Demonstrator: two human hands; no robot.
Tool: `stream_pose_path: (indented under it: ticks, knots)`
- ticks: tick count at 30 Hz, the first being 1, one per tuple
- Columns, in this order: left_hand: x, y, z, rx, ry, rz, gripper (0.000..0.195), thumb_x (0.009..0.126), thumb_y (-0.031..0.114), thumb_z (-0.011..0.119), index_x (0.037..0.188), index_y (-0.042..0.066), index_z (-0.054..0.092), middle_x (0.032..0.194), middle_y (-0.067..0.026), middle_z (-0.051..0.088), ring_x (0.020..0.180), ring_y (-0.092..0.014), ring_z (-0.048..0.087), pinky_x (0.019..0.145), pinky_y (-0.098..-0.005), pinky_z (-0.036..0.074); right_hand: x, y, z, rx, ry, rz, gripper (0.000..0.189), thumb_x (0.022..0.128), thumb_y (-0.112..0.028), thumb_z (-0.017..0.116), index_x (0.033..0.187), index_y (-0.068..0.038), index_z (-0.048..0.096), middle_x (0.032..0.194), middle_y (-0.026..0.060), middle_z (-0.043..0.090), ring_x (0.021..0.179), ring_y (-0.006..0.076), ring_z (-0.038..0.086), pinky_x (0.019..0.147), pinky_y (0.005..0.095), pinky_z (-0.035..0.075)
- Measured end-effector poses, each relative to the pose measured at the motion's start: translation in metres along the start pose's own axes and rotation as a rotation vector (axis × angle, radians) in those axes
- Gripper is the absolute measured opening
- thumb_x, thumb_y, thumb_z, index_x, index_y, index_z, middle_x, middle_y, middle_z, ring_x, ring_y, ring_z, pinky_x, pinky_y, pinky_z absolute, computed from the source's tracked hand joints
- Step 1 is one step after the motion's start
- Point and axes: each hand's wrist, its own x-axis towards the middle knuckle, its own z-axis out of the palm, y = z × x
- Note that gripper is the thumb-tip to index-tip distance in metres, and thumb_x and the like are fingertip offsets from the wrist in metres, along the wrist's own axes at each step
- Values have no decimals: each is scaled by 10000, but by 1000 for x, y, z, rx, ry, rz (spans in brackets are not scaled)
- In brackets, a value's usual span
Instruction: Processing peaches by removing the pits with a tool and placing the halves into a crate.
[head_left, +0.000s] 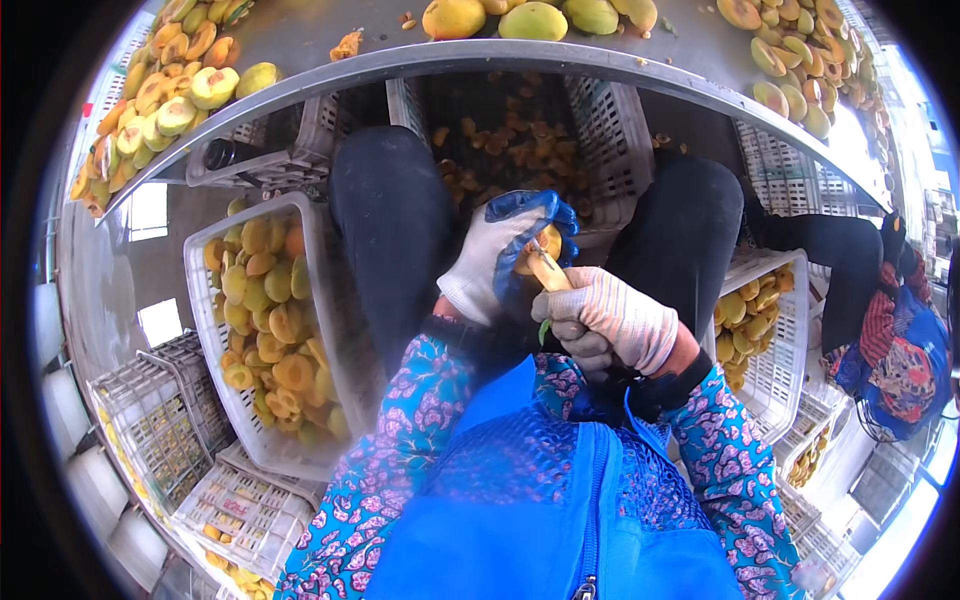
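My left hand (501, 251), in a white knit glove with blue-coated fingers, is closed around a cut yellow peach (551, 241). In my right hand (611, 319), which wears a striped knit glove, is the pale wooden handle (550, 274) of a small pitting tool. Its narrow metal end (541, 251) meets the cut face of the peach; how deep it goes I cannot tell. Both hands are above my lap, between my knees. A small green leaf (544, 331) shows just below my right hand. My left fingers partly hide the peach.
A metal-edged table (487, 49) ahead bears whole peaches (532, 21) and heaps of halves (176, 112). Between my knees stands a crate (611, 135) with fruit scraps. Crates of peaches flank me, left (196, 300) and right (795, 330). Another person (900, 337) sits at far right.
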Motion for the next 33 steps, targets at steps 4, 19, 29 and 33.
stream_pose_path:
  ticks: [4,19,29,33]
  knots:
    - [-5,2,2,106,-35,10,263,889,248,600,951,-5,637,850,-97,651,740,-202,635,667,-317,534,-1,1,-8,29,-34,56,124,855,-133,622,870,-69,516,524,-61,396,343,25,355,318,188,257]
    - [-8,-2,16,-21,-58,12,303,918,246,564,1073,-10,609,944,-95,661,813,-188,642,743,-313,532,-4,13,-22,244,-168,33,103,868,-116,603,901,-56,525,541,-45,397,337,29,356,296,187,248]
    - [-4,-10,2,37,-106,-46,306,923,231,566,1035,-50,611,891,-138,647,762,-215,639,695,-323,537,-8,5,-20,-37,-39,83,142,829,-131,613,820,-89,479,546,-53,405,351,28,344,319,195,256]
    - [-3,-8,-1,91,-108,-76,280,915,207,581,1028,-46,617,911,-133,655,786,-212,648,720,-322,543,-10,1,-21,-132,-11,100,148,809,-117,588,767,-111,447,562,-56,408,359,27,329,329,202,240]
